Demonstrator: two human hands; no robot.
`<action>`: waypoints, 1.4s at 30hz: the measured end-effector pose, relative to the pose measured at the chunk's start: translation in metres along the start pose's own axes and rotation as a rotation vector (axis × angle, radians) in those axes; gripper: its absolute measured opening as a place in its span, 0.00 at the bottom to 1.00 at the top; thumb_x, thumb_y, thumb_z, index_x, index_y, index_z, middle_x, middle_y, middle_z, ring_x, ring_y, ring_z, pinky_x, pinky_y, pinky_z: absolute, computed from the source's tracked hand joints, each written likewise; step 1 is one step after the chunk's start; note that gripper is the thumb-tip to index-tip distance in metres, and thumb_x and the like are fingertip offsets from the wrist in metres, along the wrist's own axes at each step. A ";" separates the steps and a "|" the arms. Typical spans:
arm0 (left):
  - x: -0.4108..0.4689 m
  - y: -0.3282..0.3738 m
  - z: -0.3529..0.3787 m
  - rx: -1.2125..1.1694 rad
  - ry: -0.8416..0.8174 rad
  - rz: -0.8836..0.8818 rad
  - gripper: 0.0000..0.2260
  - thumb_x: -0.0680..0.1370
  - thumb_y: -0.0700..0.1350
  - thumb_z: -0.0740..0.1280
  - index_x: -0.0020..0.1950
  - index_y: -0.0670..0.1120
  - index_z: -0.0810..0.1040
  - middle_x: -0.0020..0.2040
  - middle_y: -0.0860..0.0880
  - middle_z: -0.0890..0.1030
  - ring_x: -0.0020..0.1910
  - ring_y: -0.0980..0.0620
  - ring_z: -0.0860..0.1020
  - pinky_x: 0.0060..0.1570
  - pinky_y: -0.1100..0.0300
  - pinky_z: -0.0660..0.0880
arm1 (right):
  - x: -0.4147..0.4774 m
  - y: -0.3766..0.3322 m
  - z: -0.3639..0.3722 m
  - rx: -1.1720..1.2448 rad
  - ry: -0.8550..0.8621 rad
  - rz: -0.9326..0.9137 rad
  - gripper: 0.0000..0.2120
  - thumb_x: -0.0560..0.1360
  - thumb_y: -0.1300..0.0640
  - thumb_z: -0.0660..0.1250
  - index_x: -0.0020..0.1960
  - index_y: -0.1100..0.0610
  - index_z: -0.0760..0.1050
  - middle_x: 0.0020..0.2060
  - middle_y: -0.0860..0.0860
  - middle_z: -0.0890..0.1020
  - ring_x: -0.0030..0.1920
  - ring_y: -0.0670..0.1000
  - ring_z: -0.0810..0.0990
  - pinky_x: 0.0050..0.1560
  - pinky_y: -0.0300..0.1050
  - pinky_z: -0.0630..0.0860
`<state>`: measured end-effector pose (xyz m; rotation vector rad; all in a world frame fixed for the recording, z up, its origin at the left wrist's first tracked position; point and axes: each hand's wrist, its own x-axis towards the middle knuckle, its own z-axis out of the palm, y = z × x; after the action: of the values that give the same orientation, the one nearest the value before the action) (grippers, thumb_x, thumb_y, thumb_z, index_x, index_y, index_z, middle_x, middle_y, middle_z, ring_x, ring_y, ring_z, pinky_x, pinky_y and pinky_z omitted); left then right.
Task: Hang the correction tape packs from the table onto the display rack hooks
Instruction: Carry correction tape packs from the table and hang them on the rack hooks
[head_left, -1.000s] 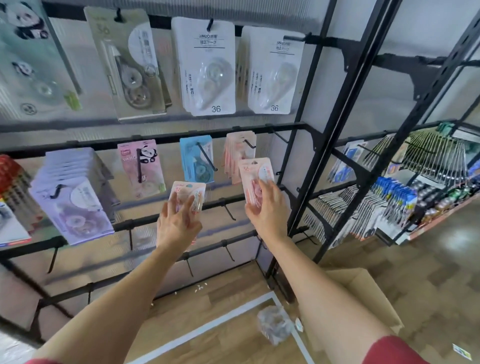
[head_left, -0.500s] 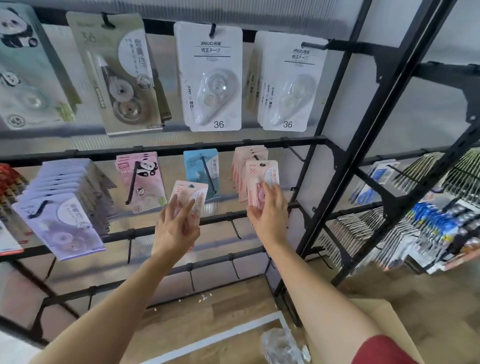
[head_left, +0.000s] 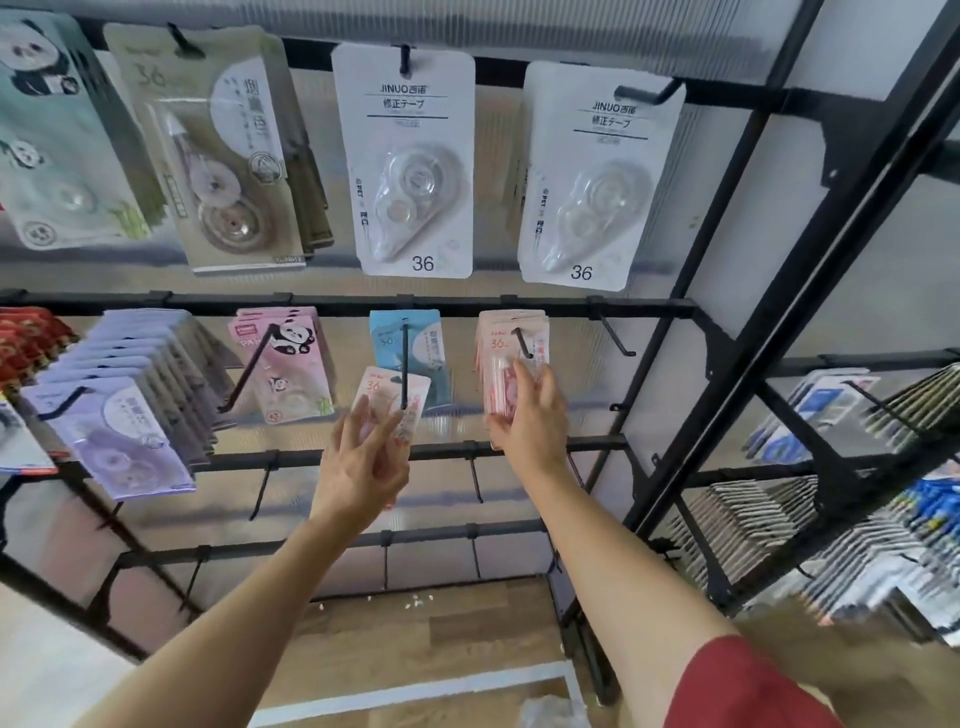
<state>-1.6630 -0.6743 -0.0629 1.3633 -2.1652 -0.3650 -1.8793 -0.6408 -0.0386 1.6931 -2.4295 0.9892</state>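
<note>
Head view of the display rack (head_left: 332, 304). The right hand (head_left: 530, 421) pinches a pink correction tape pack (head_left: 498, 387) by its lower part. In the last half second the pack has risen against the pink stack, up to the hook (head_left: 521, 343) at the hand's 12 o'clock. The hook tip now shows in front of the card, so this pack is probably threaded or nearly so. The left hand (head_left: 361, 462), fingers curled, holds a second pink pack (head_left: 387, 392), raised to 7 o'clock of the blue pack (head_left: 423, 343) and not yet hung.

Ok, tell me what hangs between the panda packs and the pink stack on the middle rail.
A blue pack on its hook, head view.
</note>
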 end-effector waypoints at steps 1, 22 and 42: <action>-0.001 0.002 0.001 0.000 0.014 0.003 0.27 0.74 0.45 0.72 0.72 0.53 0.70 0.76 0.42 0.59 0.72 0.38 0.59 0.66 0.37 0.64 | 0.003 0.002 0.000 -0.004 0.008 -0.006 0.37 0.72 0.50 0.73 0.76 0.50 0.59 0.74 0.59 0.59 0.70 0.62 0.64 0.65 0.57 0.72; -0.028 0.104 0.047 -0.186 0.120 0.266 0.32 0.73 0.50 0.64 0.73 0.38 0.62 0.68 0.37 0.71 0.65 0.42 0.70 0.63 0.44 0.72 | -0.036 0.035 -0.040 0.938 -0.494 0.218 0.14 0.75 0.67 0.68 0.60 0.64 0.74 0.44 0.49 0.81 0.39 0.35 0.80 0.38 0.28 0.73; -0.017 0.064 0.030 0.104 -0.119 0.018 0.44 0.67 0.73 0.40 0.78 0.52 0.46 0.79 0.49 0.46 0.77 0.46 0.50 0.74 0.50 0.49 | -0.021 0.061 -0.061 1.038 -0.354 0.171 0.17 0.74 0.68 0.68 0.59 0.54 0.72 0.52 0.47 0.81 0.47 0.41 0.82 0.42 0.36 0.78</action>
<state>-1.7219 -0.6318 -0.0604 1.4097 -2.3206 -0.3391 -1.9422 -0.5799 -0.0269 2.0032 -2.4214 2.4716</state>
